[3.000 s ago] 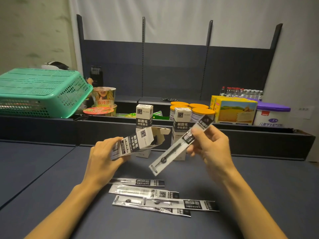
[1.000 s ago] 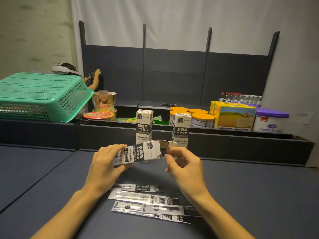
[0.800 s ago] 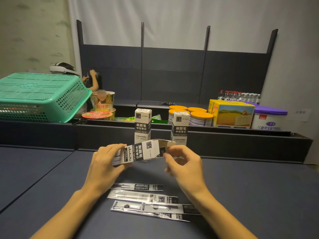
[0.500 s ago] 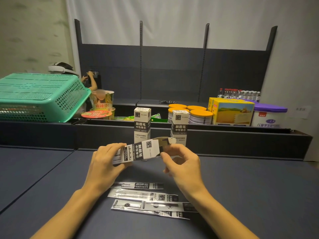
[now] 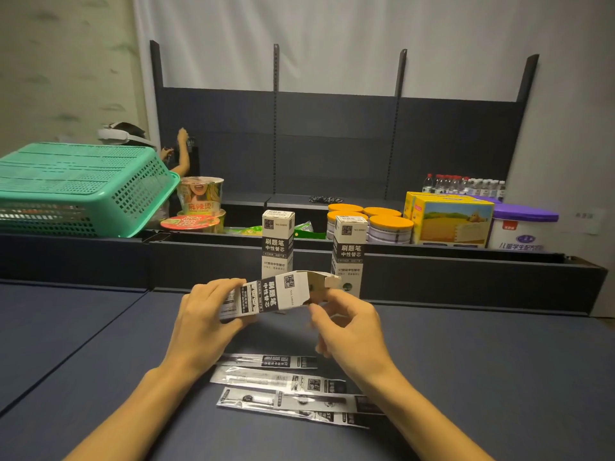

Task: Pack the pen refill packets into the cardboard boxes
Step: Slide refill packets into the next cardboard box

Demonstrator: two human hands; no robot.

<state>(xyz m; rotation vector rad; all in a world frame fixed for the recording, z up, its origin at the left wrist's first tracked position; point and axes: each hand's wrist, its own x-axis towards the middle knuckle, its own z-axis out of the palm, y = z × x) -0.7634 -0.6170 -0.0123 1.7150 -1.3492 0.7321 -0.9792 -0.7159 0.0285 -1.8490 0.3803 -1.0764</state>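
Note:
A black-and-white cardboard box (image 5: 276, 292) lies on its side in the air above the dark table (image 5: 482, 377), its end flap open to the right. My left hand (image 5: 203, 317) grips its closed left end. My right hand (image 5: 349, 327) pinches the open end between thumb and fingers. No packet shows at the opening. Several pen refill packets lie on the table under my hands, among them a top packet (image 5: 273, 361), a middle packet (image 5: 276, 380) and a lower packet (image 5: 289, 402). Two closed boxes stand upright behind: one (image 5: 277, 244) left, one (image 5: 350, 251) right.
A raised dark ledge (image 5: 466, 277) runs behind the table. On it sit a green plastic basket (image 5: 83, 188), noodle cups (image 5: 199, 194), orange-lidded cans (image 5: 389, 227), a yellow carton (image 5: 449, 224) and a purple-lidded tub (image 5: 522, 227). Another person (image 5: 179, 151) works at the back left.
Three seconds ago my right hand held a refill packet beside the box; the packet has since gone out of sight and that hand now stays at the box's open end.

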